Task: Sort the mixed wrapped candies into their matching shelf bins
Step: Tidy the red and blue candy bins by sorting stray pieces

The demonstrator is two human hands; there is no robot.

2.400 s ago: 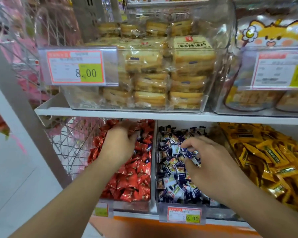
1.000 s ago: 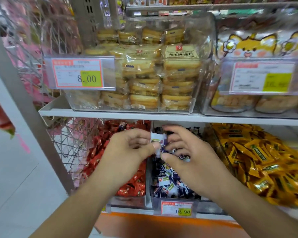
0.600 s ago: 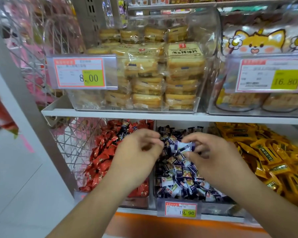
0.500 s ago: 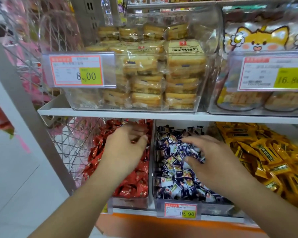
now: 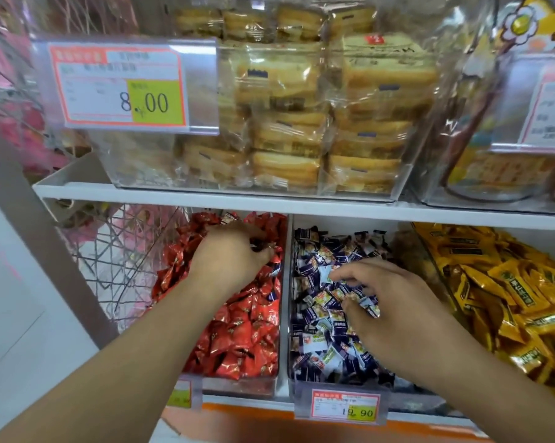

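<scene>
Three clear bins stand side by side on the lower shelf. Red-wrapped candies (image 5: 244,340) fill the left bin (image 5: 237,383), dark blue and white candies (image 5: 321,346) the middle one, yellow candies (image 5: 493,282) the right one. My left hand (image 5: 231,257) reaches deep into the red bin, and its curled fingertips pinch a dark-wrapped candy (image 5: 260,246) lying among the red ones. My right hand (image 5: 391,305) lies in the blue bin, fingers curled round a few blue and white candies (image 5: 367,308).
The upper shelf edge (image 5: 269,207) hangs just above both hands and carries a clear box of wrapped bread slices (image 5: 301,123). A wire basket (image 5: 119,251) stands left of the red bin. A 19.90 price tag (image 5: 341,407) fronts the blue bin.
A second ago both hands met over the bin divider around a blue and white candy. Since then my left hand went back into the red bin and my right hand sank into the blue pile.
</scene>
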